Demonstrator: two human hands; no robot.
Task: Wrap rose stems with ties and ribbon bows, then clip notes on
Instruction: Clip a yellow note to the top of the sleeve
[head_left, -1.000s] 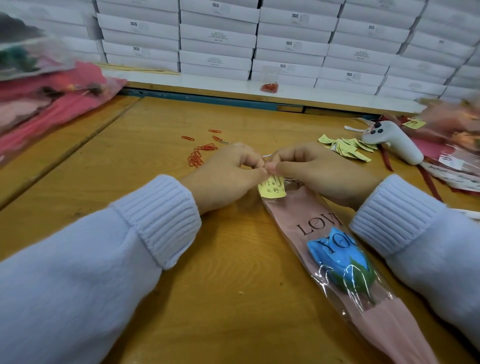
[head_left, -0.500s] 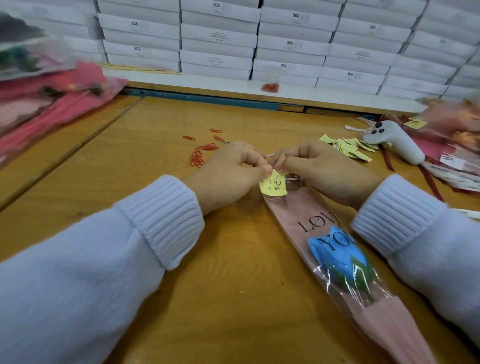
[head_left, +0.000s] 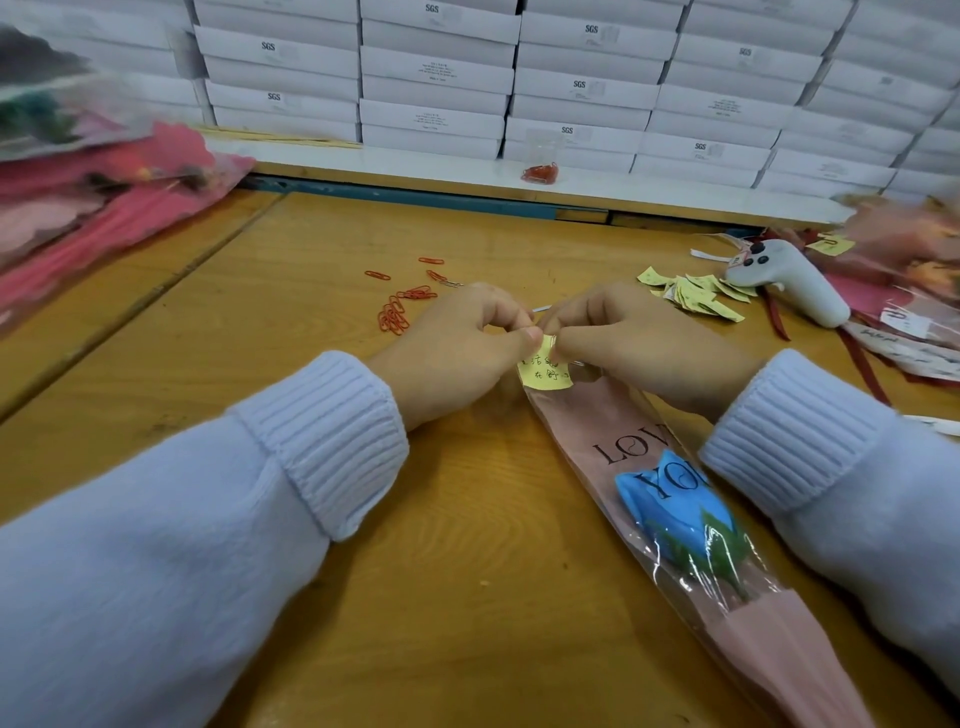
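Head view: left hand (head_left: 457, 348) and right hand (head_left: 634, 348) meet at table (head_left: 467, 597) centre, fingers curled, fingertips of both pinching top edge of yellow note (head_left: 545, 373). Note has handwriting and sits at narrow far end of pink sleeve (head_left: 587, 426). Can't tell if a clip is on it, hidden by the fingers. Sleeve lies flat on table, running diagonally toward near right, printed "LOVE YOU", blue rose (head_left: 670, 509) inside under clear film. Right wrist rests over sleeve edge. Red paper clips (head_left: 397, 312) loose just beyond left hand. Pile of yellow notes (head_left: 696, 293) beyond right hand, white controller (head_left: 795, 280) beside it. Pink wrapped bundles (head_left: 104, 218) far left, blurred. White boxes (head_left: 436, 67) stacked along back.
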